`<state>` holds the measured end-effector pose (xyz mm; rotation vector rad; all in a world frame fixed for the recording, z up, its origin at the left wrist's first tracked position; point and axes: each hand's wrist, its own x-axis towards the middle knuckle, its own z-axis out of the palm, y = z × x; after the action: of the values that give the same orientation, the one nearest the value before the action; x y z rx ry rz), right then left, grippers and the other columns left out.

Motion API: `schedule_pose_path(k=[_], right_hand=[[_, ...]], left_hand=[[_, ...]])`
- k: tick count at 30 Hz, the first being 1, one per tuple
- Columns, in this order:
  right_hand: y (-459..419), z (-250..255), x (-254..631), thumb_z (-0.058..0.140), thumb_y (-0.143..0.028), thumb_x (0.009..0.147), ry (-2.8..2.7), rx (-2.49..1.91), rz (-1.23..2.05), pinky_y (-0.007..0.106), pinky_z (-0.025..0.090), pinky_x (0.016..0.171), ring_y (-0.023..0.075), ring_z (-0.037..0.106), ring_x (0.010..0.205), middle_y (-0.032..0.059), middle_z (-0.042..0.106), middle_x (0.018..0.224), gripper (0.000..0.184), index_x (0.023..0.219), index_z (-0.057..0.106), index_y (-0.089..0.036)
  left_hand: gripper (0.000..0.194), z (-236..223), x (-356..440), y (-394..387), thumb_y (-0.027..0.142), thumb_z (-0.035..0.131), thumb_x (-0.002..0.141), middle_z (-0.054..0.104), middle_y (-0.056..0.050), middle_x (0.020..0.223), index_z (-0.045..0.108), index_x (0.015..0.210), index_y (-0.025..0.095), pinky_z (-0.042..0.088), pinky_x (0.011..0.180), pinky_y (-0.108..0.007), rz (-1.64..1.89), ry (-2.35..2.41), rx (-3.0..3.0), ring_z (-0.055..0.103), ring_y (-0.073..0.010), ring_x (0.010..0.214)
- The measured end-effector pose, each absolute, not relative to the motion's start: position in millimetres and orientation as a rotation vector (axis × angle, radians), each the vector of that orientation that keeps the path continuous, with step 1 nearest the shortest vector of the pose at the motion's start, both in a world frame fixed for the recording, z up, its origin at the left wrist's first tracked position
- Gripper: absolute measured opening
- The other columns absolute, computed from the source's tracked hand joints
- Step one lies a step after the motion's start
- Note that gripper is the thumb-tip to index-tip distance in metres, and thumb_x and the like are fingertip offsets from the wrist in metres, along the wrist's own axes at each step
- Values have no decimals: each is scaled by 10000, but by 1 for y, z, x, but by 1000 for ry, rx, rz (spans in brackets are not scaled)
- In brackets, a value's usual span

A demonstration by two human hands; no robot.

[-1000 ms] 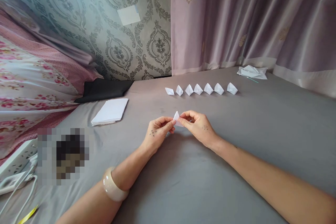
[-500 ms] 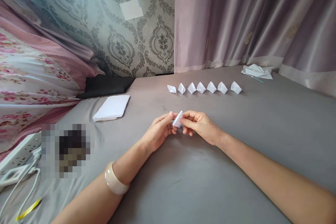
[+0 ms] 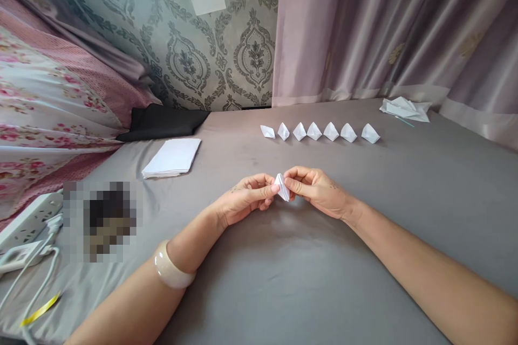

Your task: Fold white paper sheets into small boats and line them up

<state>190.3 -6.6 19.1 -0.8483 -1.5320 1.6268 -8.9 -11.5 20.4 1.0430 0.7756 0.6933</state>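
A small piece of folded white paper (image 3: pixel 282 187) is held up between my two hands, above the grey sheet (image 3: pixel 259 285). Its layered edges face me and it has a pointed, diamond-like outline. My left hand (image 3: pixel 253 194), with a pale bangle on its wrist, pinches the left side between thumb and fingers. On the right side, my right hand (image 3: pixel 313 187) grips the paper with thumb and forefinger. Beyond the hands stands a row of several folded white paper shapes (image 3: pixel 314 131), the leftmost lying flatter than the others.
At left lies a stack of white paper (image 3: pixel 173 157), with a black cloth (image 3: pixel 162 122) behind it. Folded papers (image 3: pixel 404 109) rest at the back right beside a thin greenish stick (image 3: pixel 404 121). A power strip (image 3: pixel 32 221) with cables and a yellow strip (image 3: pixel 40 310) are at left.
The folded paper has been turned so its layered edges face me. My left thumb now presses on it, and the right fingers have shifted to its right edge. The view has tilted slightly down.
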Motion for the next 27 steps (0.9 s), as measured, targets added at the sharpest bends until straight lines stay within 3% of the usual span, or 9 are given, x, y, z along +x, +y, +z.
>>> schedule_pose_path(k=[4,10,17,22,27], right_hand=[[-5,19,192,652,-448,791,-1615,-929,1519,288,452,716,119,528,716,-7,598,762,256,797,626,-193],[-2,14,191,690,-435,746,-1639,-1020,1300,307,469,792,133,584,816,44,601,1073,255,747,635,-186],[-6,11,183,733,-424,709,-1550,-1020,1167,312,499,764,171,633,785,29,681,815,252,744,646,-190],[-8,8,179,724,-384,735,-1511,-987,1121,310,515,732,162,640,749,8,657,772,238,797,586,-200],[-10,8,178,747,-372,710,-1506,-1034,1108,297,511,744,143,625,763,-7,634,788,274,843,574,-207]], left_hand=[[247,19,-8,-12,353,739,734,631,-21,748,593,798,165,391,539,-205,713,840,1122,560,-88,612],[234,18,-1,-13,315,752,721,653,-12,744,595,738,143,477,689,-242,1010,933,1277,596,-106,698],[211,8,3,-15,252,743,743,692,-5,802,572,833,169,472,759,-256,1236,902,1348,626,-122,765],[335,10,4,-17,268,752,735,731,-34,852,595,1016,173,488,804,-282,1222,921,1278,651,-143,796],[259,15,3,-17,360,708,768,696,-36,794,698,898,136,482,721,-248,1088,1048,1342,599,-123,727]])
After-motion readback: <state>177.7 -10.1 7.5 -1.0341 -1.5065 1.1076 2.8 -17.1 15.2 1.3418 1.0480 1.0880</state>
